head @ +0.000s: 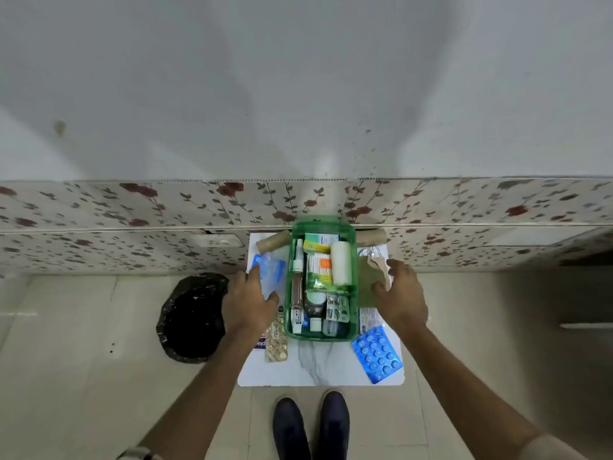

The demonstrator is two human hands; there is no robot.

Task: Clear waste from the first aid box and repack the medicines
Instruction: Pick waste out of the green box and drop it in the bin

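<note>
A plain white wall [298, 78] rises above floral tiles [132, 207] and a beige tiled floor [83, 360].

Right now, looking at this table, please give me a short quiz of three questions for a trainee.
1. True or false: the green box lies empty.
2. The black bin bag sits on which side of the table? A) person's left B) person's right
3. Fill in: the blue blister pack lies ___ the box.

Key:
1. False; a white roll and cartons fill it.
2. A
3. outside, near the right hand; the left hand is opposite.
</note>
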